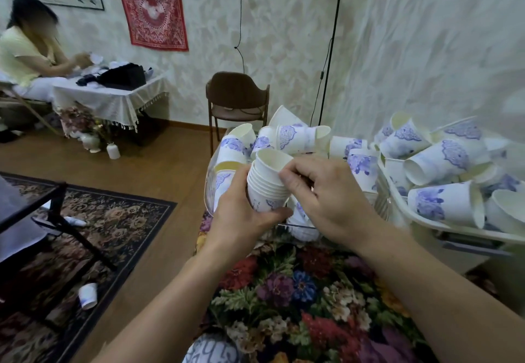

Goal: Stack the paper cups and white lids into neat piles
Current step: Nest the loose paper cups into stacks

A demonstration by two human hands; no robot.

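Gripping the cup stack (265,189), the left hand (241,215) curled round it; the right hand (324,192) pinched the top cup (271,164) (tilted), which could jam crooked.

Hands: two are seen, the left hand (238,215) and the right hand (326,195). Nested stack of cups (265,186): one is held, some eight rims being counted. Loose paper cups (443,161): too many are heaped to be counted exactly. Fallen cup (88,296): one. Chair (237,98): one.
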